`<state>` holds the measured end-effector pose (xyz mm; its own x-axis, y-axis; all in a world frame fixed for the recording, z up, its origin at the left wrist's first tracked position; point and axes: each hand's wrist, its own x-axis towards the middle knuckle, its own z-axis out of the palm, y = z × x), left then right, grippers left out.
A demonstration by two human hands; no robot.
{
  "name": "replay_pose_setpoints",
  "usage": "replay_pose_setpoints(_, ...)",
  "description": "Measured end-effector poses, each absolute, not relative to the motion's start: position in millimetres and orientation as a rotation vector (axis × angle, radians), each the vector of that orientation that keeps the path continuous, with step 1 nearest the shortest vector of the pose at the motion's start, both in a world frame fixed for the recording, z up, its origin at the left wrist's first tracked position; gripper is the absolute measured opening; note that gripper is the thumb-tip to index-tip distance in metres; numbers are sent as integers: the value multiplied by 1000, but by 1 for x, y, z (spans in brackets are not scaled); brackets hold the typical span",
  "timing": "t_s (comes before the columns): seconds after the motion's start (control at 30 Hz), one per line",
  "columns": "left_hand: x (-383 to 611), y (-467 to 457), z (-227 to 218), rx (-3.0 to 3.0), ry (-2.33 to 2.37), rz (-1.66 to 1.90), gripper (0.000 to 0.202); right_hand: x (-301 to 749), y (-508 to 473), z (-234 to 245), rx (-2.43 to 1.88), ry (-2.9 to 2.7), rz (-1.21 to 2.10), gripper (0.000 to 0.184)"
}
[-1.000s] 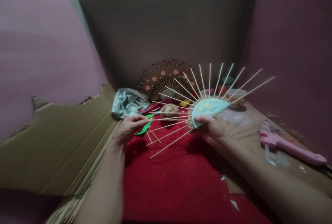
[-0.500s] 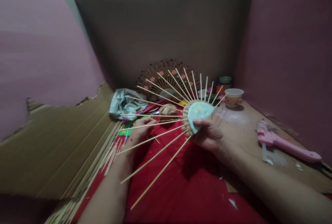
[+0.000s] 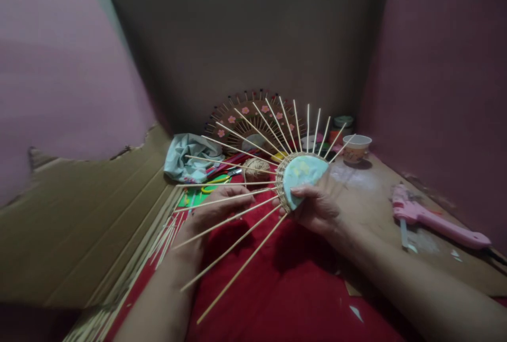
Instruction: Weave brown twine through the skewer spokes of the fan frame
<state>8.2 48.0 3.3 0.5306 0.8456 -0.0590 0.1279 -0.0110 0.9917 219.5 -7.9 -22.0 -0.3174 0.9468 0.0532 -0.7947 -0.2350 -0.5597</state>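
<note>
My right hand [image 3: 319, 210] grips a woven stick fan by its pale blue half-round base [image 3: 303, 173], thumb on the front face and fingers behind. Woven cord [image 3: 280, 175] edges the curved side of the base, and long thin sticks [image 3: 237, 247] spread out from it. My left hand [image 3: 224, 205] is behind the left-hand sticks, its fingers drawn together and pointing toward the base. Whatever those fingertips hold is too small or hidden to make out. A ball of twine [image 3: 255, 170] lies just beyond the fan.
A decorated fan with pink flowers [image 3: 245, 110] leans at the back wall. Scissors [image 3: 216, 182] and a pale cloth [image 3: 190, 157] are at left, near loose sticks [image 3: 168, 236]. On the right are a paper cup [image 3: 356, 149] and a pink glue gun [image 3: 435, 220].
My left hand has moved right and closer to the base, behind the sticks. The fan has turned slightly in my right hand. The scissors now show more fully.
</note>
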Motion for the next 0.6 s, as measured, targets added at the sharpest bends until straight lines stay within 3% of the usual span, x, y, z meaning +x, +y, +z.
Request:
replay_pose_setpoints(0.2,-23,69,9,1410,991,853,20,219,-9,-21,-443,-725,1721,17)
replay_pose_setpoints(0.6,-55,78,17,1379,986,1185,16,223,1,-24,-587,-666,1543,15)
